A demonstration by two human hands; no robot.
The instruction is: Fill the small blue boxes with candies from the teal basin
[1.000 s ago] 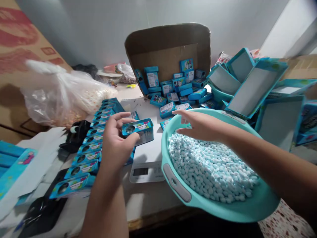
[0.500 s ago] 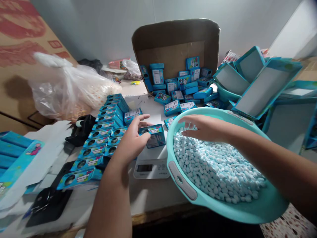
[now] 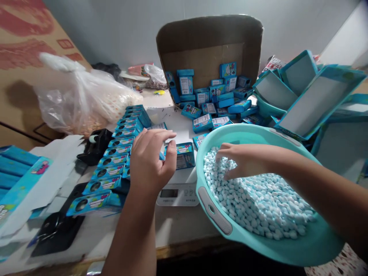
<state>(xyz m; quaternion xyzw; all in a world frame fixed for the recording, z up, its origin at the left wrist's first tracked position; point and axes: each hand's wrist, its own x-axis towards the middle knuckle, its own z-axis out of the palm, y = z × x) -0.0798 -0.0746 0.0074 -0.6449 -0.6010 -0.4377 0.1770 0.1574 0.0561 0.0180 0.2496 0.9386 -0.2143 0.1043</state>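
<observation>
candy box (image 3: 184,154) sits on the small white scale (image 3: 177,188) on the tabletop (image 3: 178,226), just left of the teal basin (image 3: 290,251). left hand (image 3: 151,161) hovers right beside the box with its fingers (image 3: 161,135) spread and loose, gripping nothing; whether they touch the box i cannot tell. right hand (image 3: 244,160) reaches down into the basin, its fingers curled into the heap of pale blue candies (image 3: 258,203), closing on some of them. rows of blue boxes (image 3: 115,161) lie to the left of the scale, a plastic bag (image 3: 83,99) behind them. an open carton (image 3: 209,46) at the back holds more small boxes.
</observation>
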